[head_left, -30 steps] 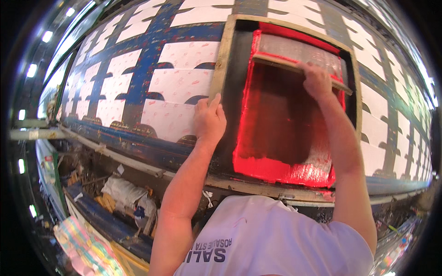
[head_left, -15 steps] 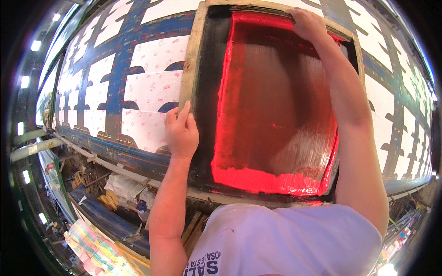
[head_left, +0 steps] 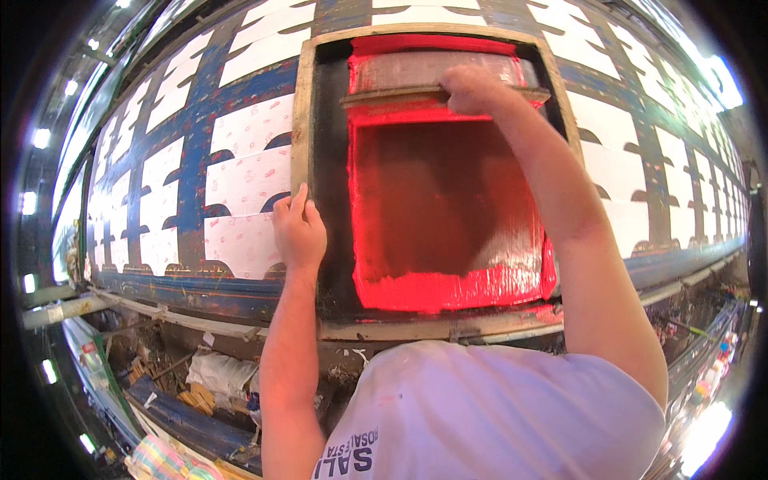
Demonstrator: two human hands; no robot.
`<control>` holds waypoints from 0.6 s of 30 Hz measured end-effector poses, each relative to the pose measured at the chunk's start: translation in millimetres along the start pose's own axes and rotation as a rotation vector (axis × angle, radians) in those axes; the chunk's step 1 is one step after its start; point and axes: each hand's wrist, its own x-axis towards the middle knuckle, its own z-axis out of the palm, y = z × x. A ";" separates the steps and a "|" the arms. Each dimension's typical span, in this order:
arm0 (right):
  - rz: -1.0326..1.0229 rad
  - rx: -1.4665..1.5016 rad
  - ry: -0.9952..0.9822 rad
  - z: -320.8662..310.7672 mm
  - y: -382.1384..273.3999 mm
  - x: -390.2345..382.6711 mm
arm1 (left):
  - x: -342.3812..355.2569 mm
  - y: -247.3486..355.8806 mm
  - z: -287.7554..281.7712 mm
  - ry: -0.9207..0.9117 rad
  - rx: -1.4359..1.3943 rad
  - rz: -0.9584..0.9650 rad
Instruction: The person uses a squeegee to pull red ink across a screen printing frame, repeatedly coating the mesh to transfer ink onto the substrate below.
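Note:
A wooden printing screen frame with a black border lies on the long blue table. Bright red ink edges its middle, which is darker red and brown. My right hand grips a long wooden squeegee, held crosswise in the upper part of the screen, with a pale streaked band beyond it. My left hand holds the frame's left rail, fingers wrapped at its edge. White cut fabric pieces, some with small pink prints, lie in rows either side of the frame.
Below the near edge run a rail and a cluttered space with a white sack, wood scraps and blue lengths of material. A checked cloth is at lower left. Lights and metal structures line both sides.
The squeegee in my right hand went up to the far edge half a second ago and has since come back slightly toward me. My left hand stays on the frame.

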 end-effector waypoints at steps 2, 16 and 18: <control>0.033 0.054 -0.009 6.3 -29.9 -48.0 | -0.7 -2.3 -0.2 0.000 -0.001 0.006; 0.021 0.112 0.051 59.1 -214.6 -337.3 | -3.1 7.0 -22.0 -0.125 0.013 -0.204; 0.006 0.124 0.159 66.6 -224.7 -355.9 | -1.4 7.6 -20.9 -0.144 0.003 -0.220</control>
